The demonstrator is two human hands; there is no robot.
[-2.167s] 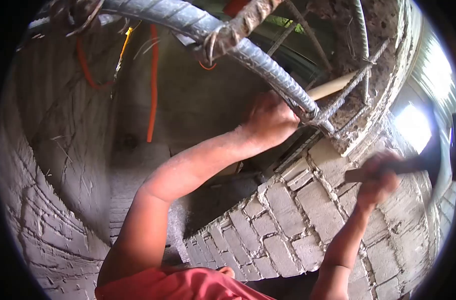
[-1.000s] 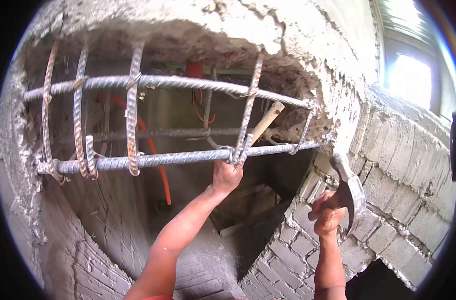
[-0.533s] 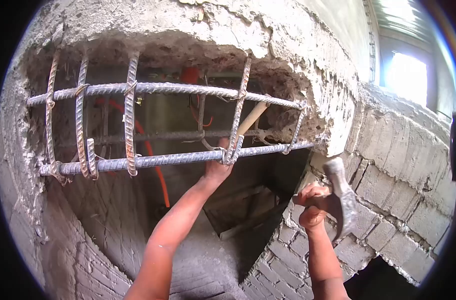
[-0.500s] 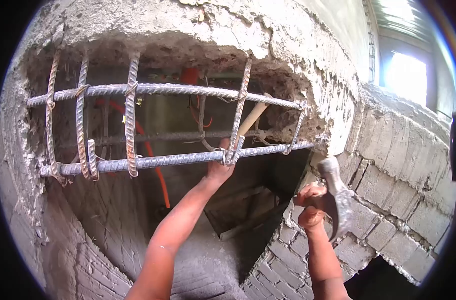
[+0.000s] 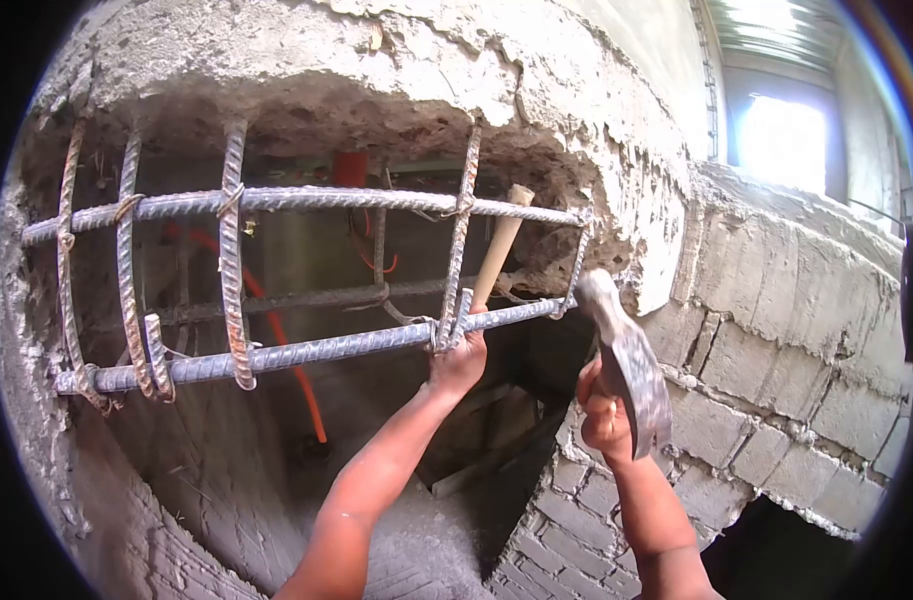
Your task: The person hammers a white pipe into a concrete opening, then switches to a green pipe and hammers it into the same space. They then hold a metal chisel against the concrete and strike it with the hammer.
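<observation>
My left hand (image 5: 461,362) is closed around the lower end of a tan wooden stick (image 5: 498,250), just at the lower horizontal rebar (image 5: 306,355). The stick leans slightly right, and its rough top reaches the upper horizontal rebar (image 5: 326,199). A short bent bar end and a vertical bar partly cover the fingers. To the right, my right hand (image 5: 603,415) grips a claw hammer (image 5: 631,375) with a worn metal head. The hammer's striking face points up towards the broken concrete corner, and its claw hangs down; the handle is mostly hidden.
Broken concrete (image 5: 416,70) overhangs the exposed rebar cage. An orange tube (image 5: 301,385) hangs behind the bars, with a red pipe piece (image 5: 350,168) above. A block wall (image 5: 766,300) stands to the right, and a bright window opening (image 5: 781,145) lies beyond.
The view has shifted, with the rebar now lower and further left. My right hand has brought the hammer closer to the rebar and stick. The stick stands more upright in my left hand.
</observation>
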